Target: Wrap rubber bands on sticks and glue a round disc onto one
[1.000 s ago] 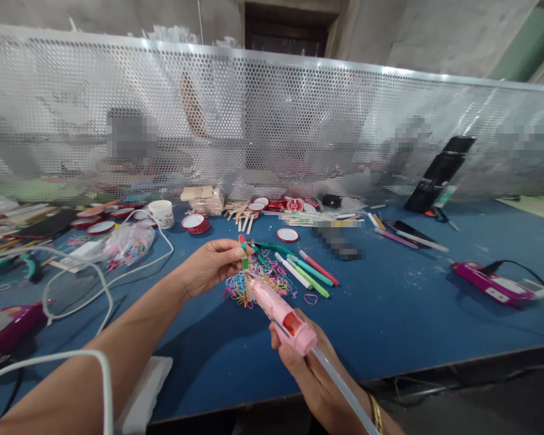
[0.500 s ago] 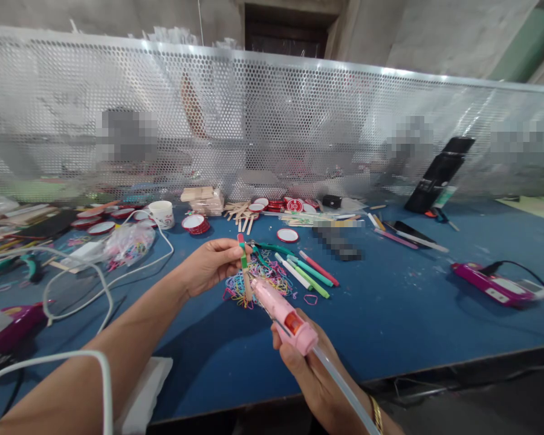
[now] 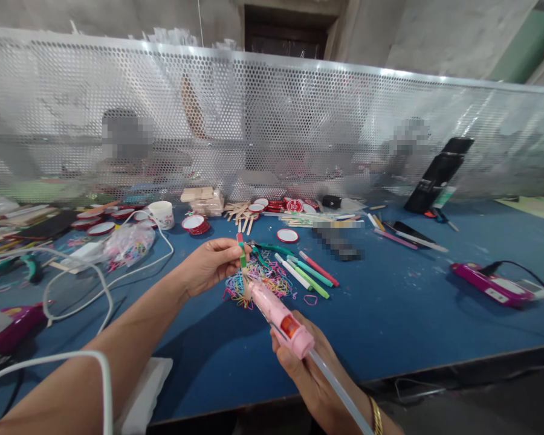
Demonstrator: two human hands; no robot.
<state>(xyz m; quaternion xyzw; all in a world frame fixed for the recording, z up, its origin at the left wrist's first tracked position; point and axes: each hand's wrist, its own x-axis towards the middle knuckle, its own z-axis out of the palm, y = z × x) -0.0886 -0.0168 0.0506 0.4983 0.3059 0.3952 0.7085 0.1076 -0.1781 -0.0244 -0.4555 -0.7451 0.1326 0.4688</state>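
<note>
My left hand (image 3: 217,263) pinches a wooden craft stick (image 3: 243,258), coloured red and green on its upper part and bare wood lower down. My right hand (image 3: 315,368) is wrapped round a pink hot glue gun (image 3: 276,311), with a clear glue stick (image 3: 340,393) running out of its back end. The gun's nozzle is up against the bare part of the craft stick; whether it touches I cannot tell. Behind and below them lies a heap of colourful rubber bands (image 3: 272,281). Teal-handled pliers (image 3: 272,248) rest at the heap's far side.
Several markers (image 3: 315,278) lie right of the heap. Red-rimmed lids (image 3: 288,235), loose craft sticks (image 3: 247,214) and a paper cup (image 3: 162,214) stand farther back. A white cable (image 3: 106,284) loops at left. A perforated metal screen (image 3: 272,121) bounds the blue table (image 3: 390,326).
The glue gun has shifted slightly left and its nozzle now overlaps the lower part of the craft stick. My left hand has hardly moved.
</note>
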